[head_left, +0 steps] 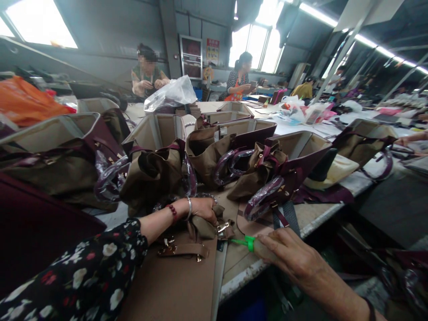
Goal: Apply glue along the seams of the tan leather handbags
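My left hand point(204, 209) is closed on a bunched piece of khaki lining fabric point(203, 228), with a gold-coloured zip pull point(223, 227) just right of it. In my right hand point(294, 254) is a squeeze bottle with a green nozzle point(249, 242). The thin green tip points left, close to the fabric's edge below the zip pull; whether it touches cannot be made out. Beneath my left hand lies a tan bag panel point(174, 285), with a short tan strap point(183, 250) with gold-coloured fittings on it. My palm hides most of the bottle's body.
Half-made maroon and khaki handbags point(150, 178) stand in a row behind my hands, their handles point(264, 196) wrapped in clear plastic. The table edge point(240, 278) runs along the right. Two people point(147, 76) work across the table, and another person's hand point(406, 140) shows at far right.
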### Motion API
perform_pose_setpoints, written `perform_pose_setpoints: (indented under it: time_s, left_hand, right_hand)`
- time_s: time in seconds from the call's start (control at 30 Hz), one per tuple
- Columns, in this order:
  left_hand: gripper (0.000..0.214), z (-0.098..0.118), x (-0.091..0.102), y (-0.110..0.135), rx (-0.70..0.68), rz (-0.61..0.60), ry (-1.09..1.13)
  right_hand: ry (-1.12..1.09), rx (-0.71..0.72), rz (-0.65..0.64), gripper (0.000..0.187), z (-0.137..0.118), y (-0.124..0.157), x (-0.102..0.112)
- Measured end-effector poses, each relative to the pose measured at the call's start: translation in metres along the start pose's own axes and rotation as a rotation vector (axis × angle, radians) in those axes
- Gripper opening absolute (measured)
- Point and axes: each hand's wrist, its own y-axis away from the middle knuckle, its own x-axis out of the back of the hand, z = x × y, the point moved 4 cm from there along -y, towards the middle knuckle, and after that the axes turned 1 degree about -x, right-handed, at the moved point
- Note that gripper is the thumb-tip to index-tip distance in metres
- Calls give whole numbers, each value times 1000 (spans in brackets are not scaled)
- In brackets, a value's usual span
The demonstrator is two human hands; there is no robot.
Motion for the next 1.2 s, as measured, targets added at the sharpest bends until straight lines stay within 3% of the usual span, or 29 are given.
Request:
perform_pose_setpoints:
  time_s: [0.27,0.47,0.67,0.9,1.07,1.2]
  left_hand:
    - [14,3,-2,5,16,20,27]
    - [16,5,-1,5,26,25,13]
    - [22,3,0,4,48,30,-6]
    - [30,3,-1,3,40,23,-6]
    - [32,-1,-1,1,49,36,6]
    - [35,-2,-3,0,53,23,18]
  right_hand:
    - [-59,-19,-76,31,1,8,-6]
    - [-49,-65,-32,29,4,7,-8]
    - [-142,-51,-153,30,-9,13,-14]
    - [-95,-61,-43,29,-2,9,-12]
    - [-255,-51,-190,28,-18,20,-14]
    - [-217,-92,-153,29,-14,22,-14]
